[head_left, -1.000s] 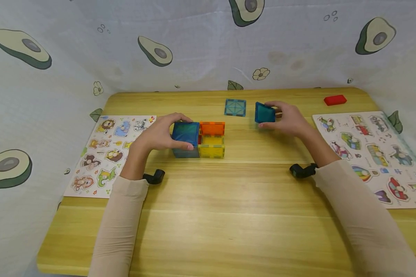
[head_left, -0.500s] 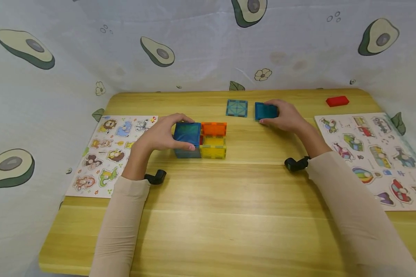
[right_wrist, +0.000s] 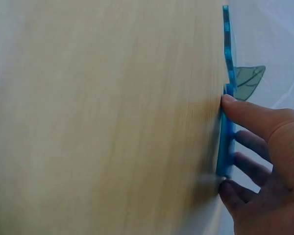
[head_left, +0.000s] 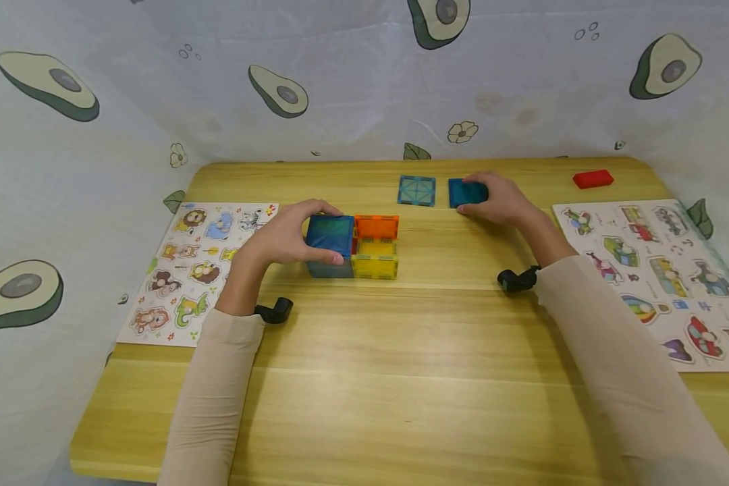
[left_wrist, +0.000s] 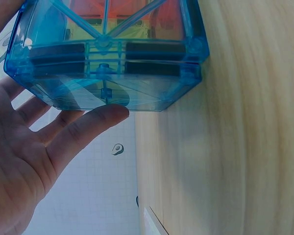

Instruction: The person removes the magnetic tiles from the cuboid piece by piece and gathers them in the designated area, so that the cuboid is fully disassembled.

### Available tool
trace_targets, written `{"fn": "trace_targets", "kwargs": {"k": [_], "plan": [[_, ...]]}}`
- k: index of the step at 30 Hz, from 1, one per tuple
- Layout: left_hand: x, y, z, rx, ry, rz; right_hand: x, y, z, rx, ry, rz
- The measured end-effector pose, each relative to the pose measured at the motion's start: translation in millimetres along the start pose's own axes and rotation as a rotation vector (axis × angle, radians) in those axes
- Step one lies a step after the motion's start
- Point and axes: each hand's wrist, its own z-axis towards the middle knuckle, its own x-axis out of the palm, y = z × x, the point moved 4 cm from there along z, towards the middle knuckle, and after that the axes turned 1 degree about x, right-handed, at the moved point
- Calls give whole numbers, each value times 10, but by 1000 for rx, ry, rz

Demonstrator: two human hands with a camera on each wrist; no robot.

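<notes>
My left hand (head_left: pixel 288 236) grips the blue box (head_left: pixel 330 236) of see-through magnetic tiles, thumb at its near side and fingers around the back. Joined to its right is a second box with yellow walls (head_left: pixel 375 267) and an orange tile (head_left: pixel 376 227) at the back, its top uncovered. Toward the back of the table my right hand (head_left: pixel 501 199) holds a dark teal magnetic tile (head_left: pixel 466 193) by its edges, flat at the tabletop. In the right wrist view the thumb and fingers hold that teal tile (right_wrist: pixel 225 137); whether it is one tile or a stack I cannot tell.
A light blue square tile (head_left: pixel 416 191) lies left of the teal one. A red block (head_left: pixel 592 179) sits at the back right. An animal puzzle board (head_left: pixel 176 297) is on the left, a vehicle picture board (head_left: pixel 662 270) on the right. Patterned cloth (head_left: pixel 364 88) hangs behind the table.
My right hand has lowered the teal tile from a tilted pose to lying flat at the table. My left hand keeps its grip on the blue box, and the view has shifted slightly.
</notes>
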Motion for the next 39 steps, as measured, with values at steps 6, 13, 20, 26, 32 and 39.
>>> {"fn": "trace_targets", "kwargs": {"k": [6, 13, 20, 26, 32, 39], "plan": [[0, 1, 1, -1, 5, 8, -9, 2, 3, -5, 22, 10], [-2, 3, 3, -14, 4, 13, -39, 21, -75, -10, -65, 79], [9, 19, 30, -5, 9, 5, -48, 104, -269, -58, -138, 191], [5, 27, 18, -14, 2, 19, -5, 243, -467, -110, -158, 249], [-4, 25, 9, -20, 1, 18, 131, 378, -608, -159, -125, 327], [4, 20, 9, -19, 8, 12, 311, 563, -716, -237, -109, 386]]}}
